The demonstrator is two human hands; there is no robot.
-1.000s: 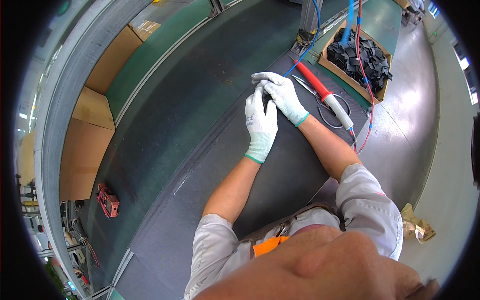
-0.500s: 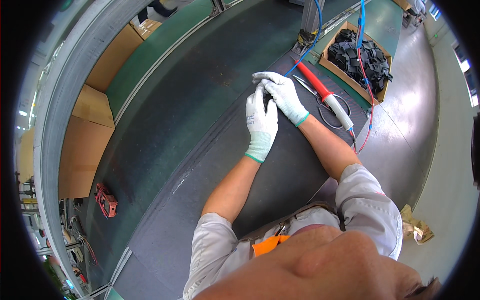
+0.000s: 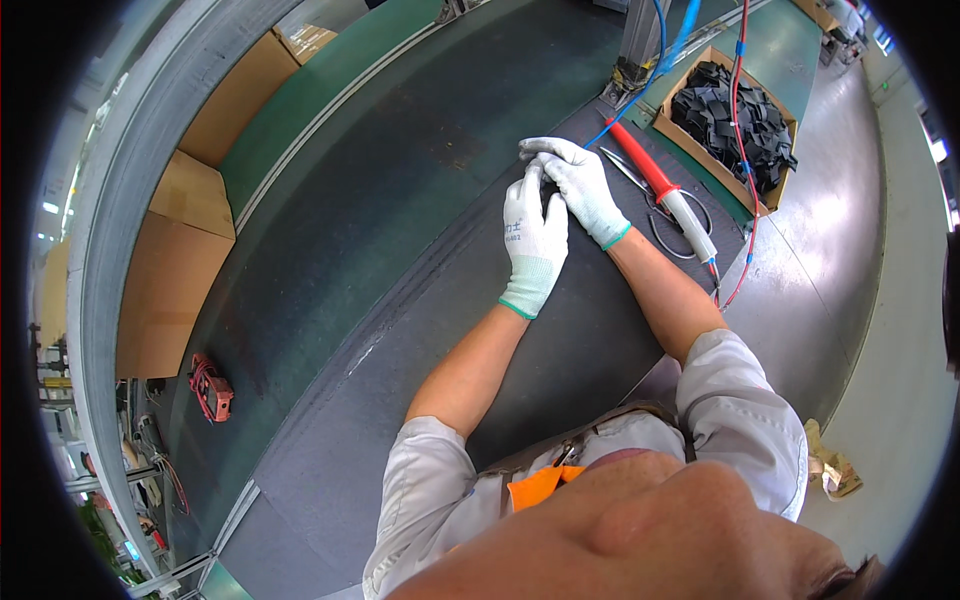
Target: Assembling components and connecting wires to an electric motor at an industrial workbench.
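Observation:
Both my hands wear white knit gloves with green cuffs and meet above the dark mat (image 3: 590, 300). My left hand (image 3: 535, 230) points away from me, its fingers bent inward and its thumb raised toward the other hand. From the right, my right hand (image 3: 582, 188) curls over, its fingertips touching the left fingers. A small dark patch shows between the hands; whatever they hold is mostly hidden. Just right of them lie a pair of scissors (image 3: 628, 170) and a red-and-white stick-shaped tool (image 3: 660, 188) with a cable at its near end.
A shallow cardboard box (image 3: 664, 128) full of black flat pieces stands at the far right. Blue and red cables (image 3: 740, 110) hang before it, near a metal post (image 3: 640, 45). A red corded device (image 3: 212, 390) lies at left, beside cardboard boxes (image 3: 170, 290) and a curved metal rail (image 3: 95, 250).
The whole view has shifted slightly, and the hanging cables appear farther right. My hands stay together, with only slight changes at the fingers.

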